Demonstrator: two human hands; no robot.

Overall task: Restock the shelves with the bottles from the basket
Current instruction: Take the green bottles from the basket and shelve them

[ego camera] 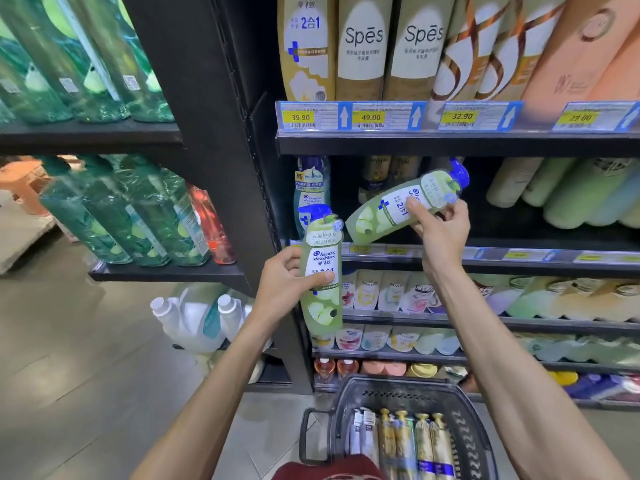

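The left hand [284,284] has its fingers wrapped round an upright shampoo bottle [322,299]. The right hand [445,233] grasps a tilted shampoo bottle [388,211], cap toward two o'clock. The basket [408,382] sits at six o'clock.

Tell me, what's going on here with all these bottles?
A person is restocking a shop shelf. The left hand grips a green bottle upright, in front of the shelf's edge. The right hand holds a second green bottle, tilted with its blue cap pointing up and to the right, at a dark gap on the shelf. A basket on the floor below holds more bottles.
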